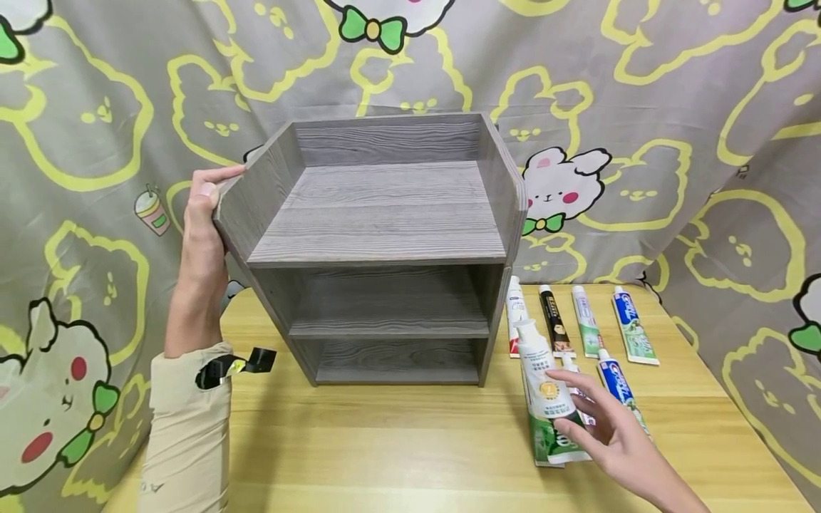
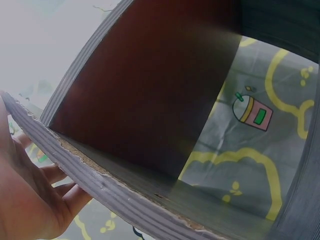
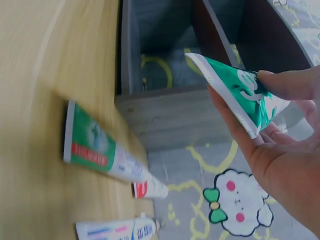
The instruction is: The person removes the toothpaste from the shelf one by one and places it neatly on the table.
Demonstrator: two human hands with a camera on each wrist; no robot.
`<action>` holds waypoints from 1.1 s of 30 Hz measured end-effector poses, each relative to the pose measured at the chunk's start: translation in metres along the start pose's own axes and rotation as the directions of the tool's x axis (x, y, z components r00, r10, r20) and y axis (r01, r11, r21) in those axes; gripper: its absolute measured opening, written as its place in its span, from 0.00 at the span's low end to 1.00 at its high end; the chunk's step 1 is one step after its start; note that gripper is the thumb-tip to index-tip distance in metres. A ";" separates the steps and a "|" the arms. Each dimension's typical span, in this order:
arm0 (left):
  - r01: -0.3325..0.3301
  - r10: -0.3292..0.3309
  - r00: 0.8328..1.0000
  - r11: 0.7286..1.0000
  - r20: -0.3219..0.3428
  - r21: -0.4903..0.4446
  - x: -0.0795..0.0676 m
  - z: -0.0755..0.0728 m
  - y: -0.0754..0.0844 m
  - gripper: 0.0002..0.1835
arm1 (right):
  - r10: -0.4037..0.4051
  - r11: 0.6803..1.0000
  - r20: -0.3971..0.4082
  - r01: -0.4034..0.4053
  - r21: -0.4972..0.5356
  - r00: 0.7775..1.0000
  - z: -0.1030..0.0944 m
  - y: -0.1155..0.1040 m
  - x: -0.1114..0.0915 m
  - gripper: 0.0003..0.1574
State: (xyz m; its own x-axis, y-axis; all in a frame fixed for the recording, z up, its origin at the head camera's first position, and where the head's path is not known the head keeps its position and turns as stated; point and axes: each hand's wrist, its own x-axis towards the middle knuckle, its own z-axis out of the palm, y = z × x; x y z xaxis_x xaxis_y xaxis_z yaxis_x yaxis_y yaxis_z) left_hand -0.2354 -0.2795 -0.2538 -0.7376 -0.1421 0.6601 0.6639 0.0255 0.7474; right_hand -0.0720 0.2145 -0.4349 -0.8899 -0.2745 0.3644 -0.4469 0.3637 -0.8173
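My left hand [image 1: 204, 235] grips the left side panel of a grey wood-grain shelf unit [image 1: 378, 214] near its upper front corner. In the left wrist view, the fingers [image 2: 75, 197] bend against the panel's outer face. My right hand [image 1: 616, 434] holds a white and green toothpaste tube [image 1: 541, 374] between thumb and fingers, with its cap end pointing up and away. The right wrist view shows this tube's crimped green end [image 3: 245, 95] raised off the table. Beneath it, another green and white toothpaste tube [image 3: 102, 147] lies on the table, partly covered in the head view.
Right of the shelf unit, several toothpaste tubes lie in rows, among them a black one [image 1: 554, 320], a lilac and green one [image 1: 586, 320] and a blue and green one [image 1: 633, 328]. A cartoon-print curtain [image 1: 442, 78] hangs behind the wooden table [image 1: 385, 442].
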 end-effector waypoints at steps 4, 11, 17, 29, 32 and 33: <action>0.008 -0.008 1.000 1.000 0.000 0.000 -0.001 -0.001 0.000 0.24 | -0.014 1.000 -0.010 0.014 0.007 1.000 -0.008 0.007 -0.003 0.41; 0.016 -0.016 1.000 1.000 0.005 0.025 -0.002 -0.002 -0.002 0.25 | 0.015 0.998 -0.033 -0.017 -0.053 0.999 -0.020 0.018 -0.009 0.42; -0.006 0.006 1.000 1.000 0.009 0.017 -0.001 -0.002 -0.002 0.25 | 0.065 0.993 -0.067 -0.071 -0.097 0.996 -0.029 0.028 -0.017 0.41; -0.011 0.011 1.000 1.000 0.013 -0.025 -0.001 -0.002 0.000 0.24 | 0.331 0.939 -0.129 -0.340 -0.057 0.935 -0.066 0.056 -0.030 0.35; -0.007 0.008 1.000 0.999 0.019 -0.035 0.000 -0.001 -0.001 0.24 | 0.372 0.917 -0.158 -0.389 -0.092 0.915 -0.072 0.062 -0.035 0.34; -0.005 0.005 1.000 0.999 0.018 -0.039 0.000 0.000 -0.001 0.24 | 0.392 0.907 -0.167 -0.411 -0.096 0.905 -0.075 0.064 -0.037 0.34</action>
State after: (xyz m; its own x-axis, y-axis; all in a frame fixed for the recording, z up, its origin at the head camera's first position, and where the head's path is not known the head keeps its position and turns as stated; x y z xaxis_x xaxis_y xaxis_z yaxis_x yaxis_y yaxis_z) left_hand -0.2362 -0.2798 -0.2543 -0.7361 -0.1240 0.6654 0.6716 -0.0123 0.7408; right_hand -0.0742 0.3143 -0.4672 -0.9955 0.0432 0.0839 -0.0485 0.5282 -0.8477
